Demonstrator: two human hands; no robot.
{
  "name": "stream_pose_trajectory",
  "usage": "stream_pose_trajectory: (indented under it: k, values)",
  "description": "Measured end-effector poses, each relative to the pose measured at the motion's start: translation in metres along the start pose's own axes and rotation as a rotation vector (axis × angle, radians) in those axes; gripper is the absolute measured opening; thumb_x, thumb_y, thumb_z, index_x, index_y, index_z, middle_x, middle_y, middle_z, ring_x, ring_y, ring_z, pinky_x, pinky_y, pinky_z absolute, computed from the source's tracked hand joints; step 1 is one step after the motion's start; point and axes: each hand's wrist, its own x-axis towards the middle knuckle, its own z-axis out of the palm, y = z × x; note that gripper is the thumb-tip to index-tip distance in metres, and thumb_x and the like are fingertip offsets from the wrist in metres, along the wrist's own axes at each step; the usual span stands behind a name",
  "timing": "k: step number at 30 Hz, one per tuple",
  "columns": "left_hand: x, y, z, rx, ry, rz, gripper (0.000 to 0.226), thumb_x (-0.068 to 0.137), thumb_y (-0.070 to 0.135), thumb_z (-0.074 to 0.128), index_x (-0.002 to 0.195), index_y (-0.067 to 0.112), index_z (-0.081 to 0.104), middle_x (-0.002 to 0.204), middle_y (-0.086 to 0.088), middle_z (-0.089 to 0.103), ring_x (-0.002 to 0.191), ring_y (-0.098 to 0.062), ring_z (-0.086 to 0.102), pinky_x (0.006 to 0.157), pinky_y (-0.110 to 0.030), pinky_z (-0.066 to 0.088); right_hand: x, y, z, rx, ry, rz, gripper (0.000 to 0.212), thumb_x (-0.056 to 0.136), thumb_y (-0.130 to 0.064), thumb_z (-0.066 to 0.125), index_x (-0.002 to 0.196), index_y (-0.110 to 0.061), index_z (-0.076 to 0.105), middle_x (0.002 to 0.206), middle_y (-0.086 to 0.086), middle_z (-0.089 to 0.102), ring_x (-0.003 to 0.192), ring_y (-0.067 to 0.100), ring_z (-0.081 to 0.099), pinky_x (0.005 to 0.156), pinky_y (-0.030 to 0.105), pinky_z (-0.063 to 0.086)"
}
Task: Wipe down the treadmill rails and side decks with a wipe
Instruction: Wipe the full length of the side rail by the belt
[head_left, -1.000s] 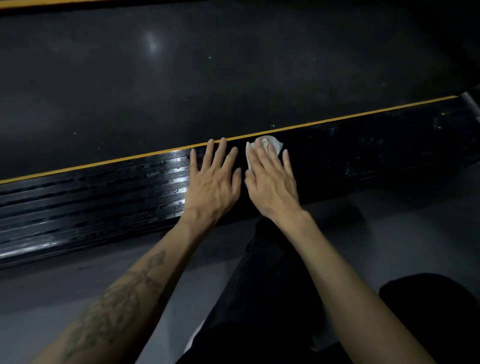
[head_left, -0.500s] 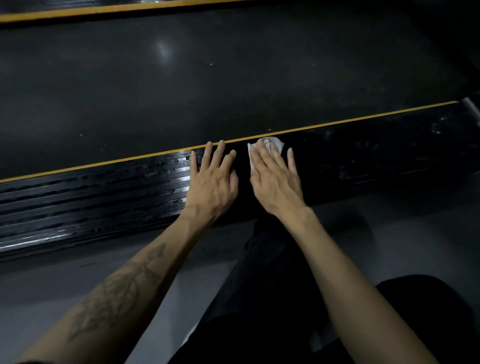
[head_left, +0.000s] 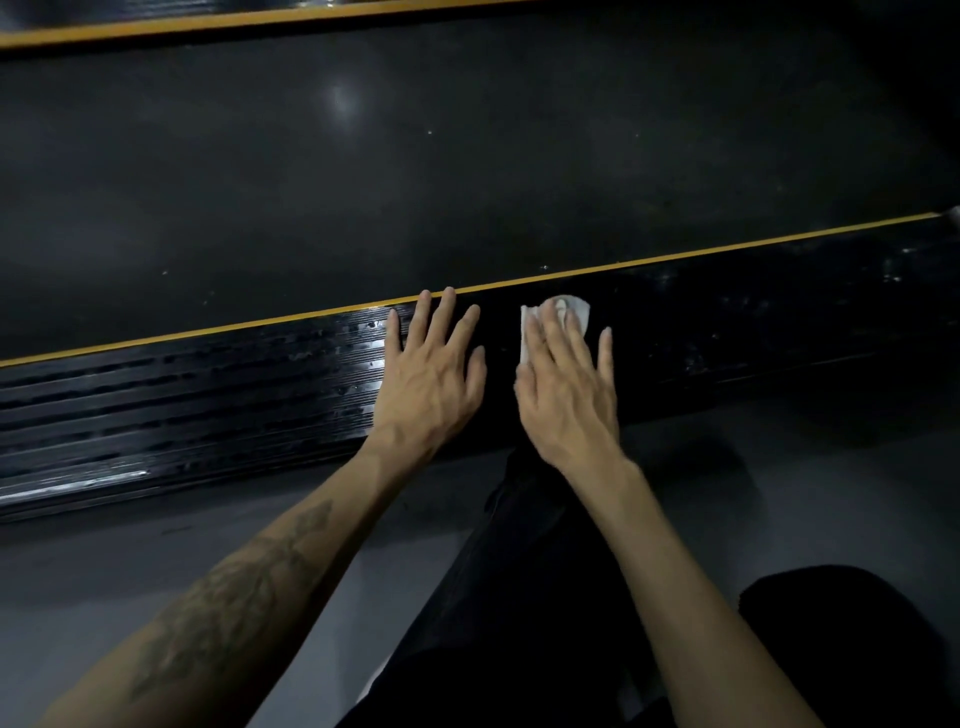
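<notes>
- A dim room with a smooth grey floor (head_left: 779, 493) in the near part of the scene; past it the dark treadmill belt (head_left: 467, 156) fills the far half, with a small blurred spot of reflected light on it.
- Between floor and belt runs the black side deck (head_left: 208, 405), a long ribbed strip crossing from the near left to the far right, bordered on its far edge by a thin yellow line (head_left: 208, 330).
- A second yellow stripe (head_left: 156, 26) runs along the far side of the belt, at the top left.
- The deck's left stretch shines with wet streaks on the ribs; its right stretch is duller, with pale specks.
- The left hand (head_left: 428, 374) lies palm down on the deck, fingers straight and spread, their tips reaching the yellow line; it holds nothing.
- The right hand (head_left: 566, 384) lies flat just to the right of it, a narrow gap between the two, fingers straight and slightly fanned.
- The white wipe (head_left: 576, 309) sits under the right hand's fingers, pressed onto the deck close to the yellow line; its crumpled edge shows beyond the fingertips and at the left of the index finger.
- The left forearm (head_left: 234, 597) carries a dark tattoo.
- Black trouser legs (head_left: 493, 597) fill the near middle and near right, over the grey floor.
</notes>
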Motion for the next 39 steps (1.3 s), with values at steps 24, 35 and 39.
stream_pose_trajectory:
  k: [24,35,39]
  values:
    - [0.001,0.005,0.001,0.024,-0.022,0.03,0.064,0.102,0.045,0.022,0.159,0.019,0.037,0.17,-0.008,0.023,0.159,-0.027,0.012,0.127,-0.057,0.011,-0.021,-0.003,0.007,0.067,0.1,0.017,0.064,0.103,-0.035,0.023,0.162,-0.013,0.027,0.17,0.009,0.02,0.158,0.025,0.016,0.127,0.055,0.006]
    - [0.002,0.006,0.001,0.032,-0.024,0.022,0.065,0.102,0.045,0.021,0.159,0.018,0.036,0.17,-0.008,0.023,0.159,-0.027,0.012,0.127,-0.056,0.01,-0.023,0.005,0.009,0.077,0.143,0.009,0.061,0.105,-0.034,0.025,0.162,-0.015,0.03,0.169,0.008,0.024,0.158,0.025,0.018,0.127,0.056,0.009]
    - [0.002,0.005,0.002,0.029,-0.037,0.041,0.066,0.102,0.045,0.019,0.159,0.017,0.035,0.17,-0.009,0.022,0.159,-0.029,0.011,0.127,-0.056,0.008,-0.021,-0.003,0.011,0.128,0.123,-0.082,0.061,0.102,-0.033,0.029,0.159,-0.013,0.036,0.168,0.01,0.028,0.157,0.027,0.022,0.127,0.056,0.011]
